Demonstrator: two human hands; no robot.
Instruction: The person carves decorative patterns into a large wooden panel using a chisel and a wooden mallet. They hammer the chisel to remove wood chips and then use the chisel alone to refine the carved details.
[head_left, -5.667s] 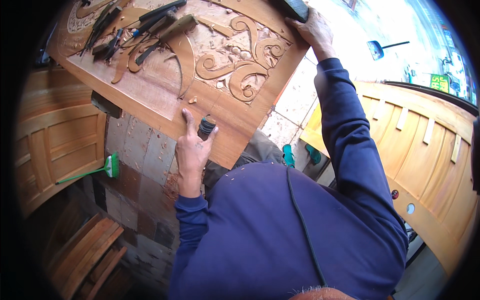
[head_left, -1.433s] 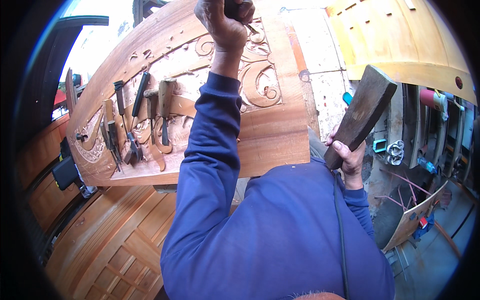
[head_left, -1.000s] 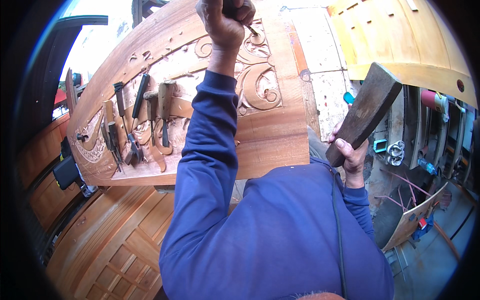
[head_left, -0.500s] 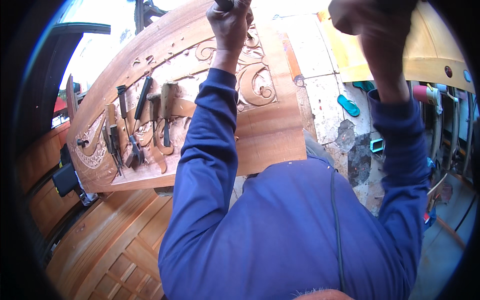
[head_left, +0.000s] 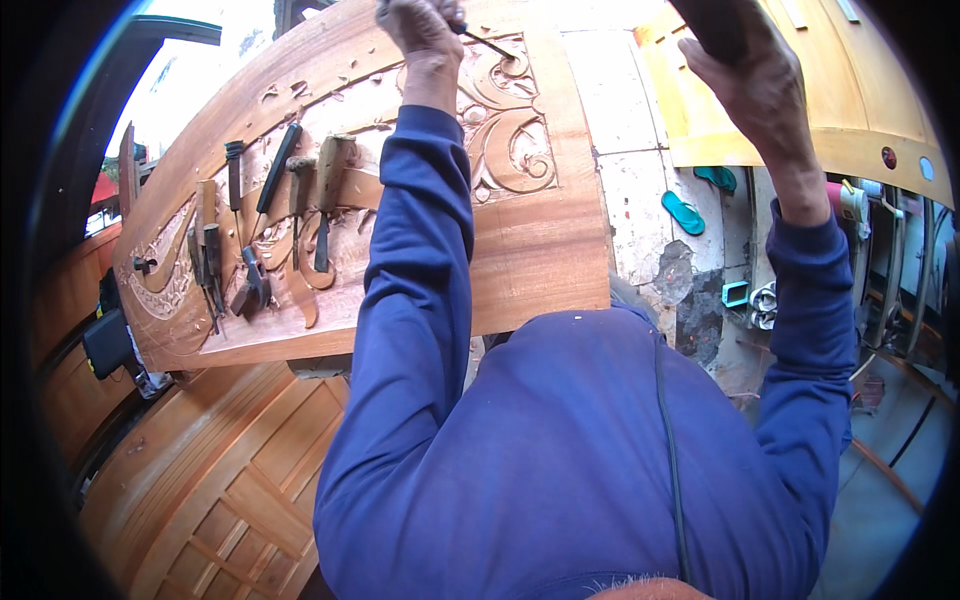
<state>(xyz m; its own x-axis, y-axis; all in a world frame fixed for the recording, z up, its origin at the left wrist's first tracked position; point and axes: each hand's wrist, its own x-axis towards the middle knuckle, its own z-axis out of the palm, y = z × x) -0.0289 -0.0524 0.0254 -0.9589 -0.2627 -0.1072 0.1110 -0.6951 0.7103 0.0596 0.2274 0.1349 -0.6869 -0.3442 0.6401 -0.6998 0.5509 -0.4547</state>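
Observation:
My left hand (head_left: 428, 40) grips a chisel (head_left: 488, 44) whose thin dark blade slants down to a carved scroll near the panel's upper right corner. The carved wooden panel (head_left: 535, 235) lies under my left arm, with wood chips in the relief. My right hand (head_left: 760, 95) is raised beyond the panel's right edge, closed on a dark wooden block (head_left: 718, 25) that runs out of the frame. On the panel's left half lie several chisels and gouges (head_left: 325, 205) with wooden and black handles, and a tool with a broad dark head (head_left: 252, 285).
A panelled door (head_left: 245, 445) is at lower left, a pale yellow door panel (head_left: 850, 85) at upper right. Teal slippers (head_left: 683, 210) lie on the tiled floor (head_left: 625, 110). A pink container (head_left: 845, 200) and long pieces stand at right; a black case (head_left: 108, 345) is at left.
My right hand with the wooden block has risen from beside my body to high over the right side. My left hand has shifted slightly up and left, showing more of the chisel blade.

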